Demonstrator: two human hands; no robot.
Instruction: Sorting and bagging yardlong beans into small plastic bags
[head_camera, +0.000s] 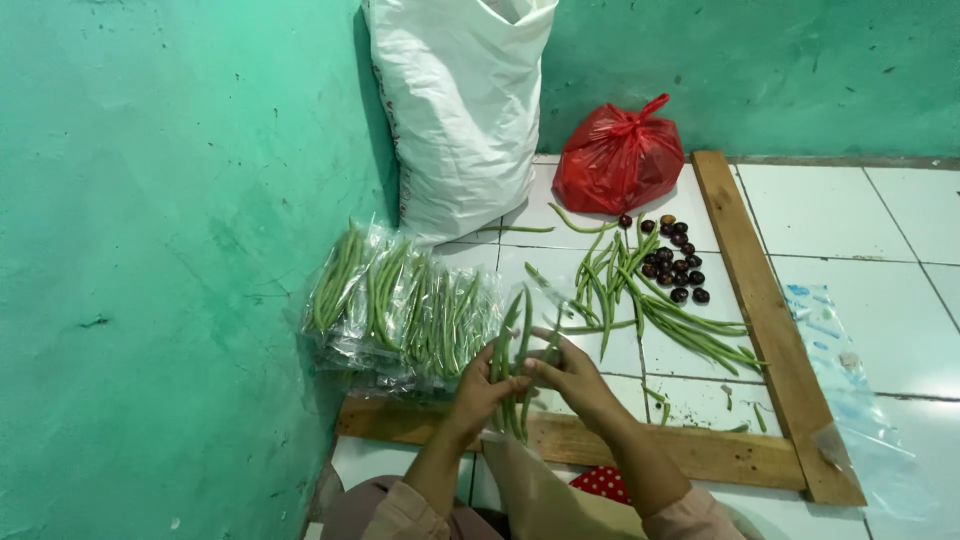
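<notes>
- Both hands clasped round a bunch of green beans (512, 360) above the wooden frame (770, 310): left hand (482, 388) grasping the stems, right hand (570, 375) pinching the same bunch.
- Packed bean bags (400, 315) stacked by the green wall; loose beans (650, 300) and dark fruits (675, 260) on the tiled floor.
- Risk, as judged: thin beans slipping or snapping under uneven squeeze.

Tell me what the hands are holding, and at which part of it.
Both hands, left hand and right hand, hold a bunch of green beans around its middle; both ends stick out.
</notes>
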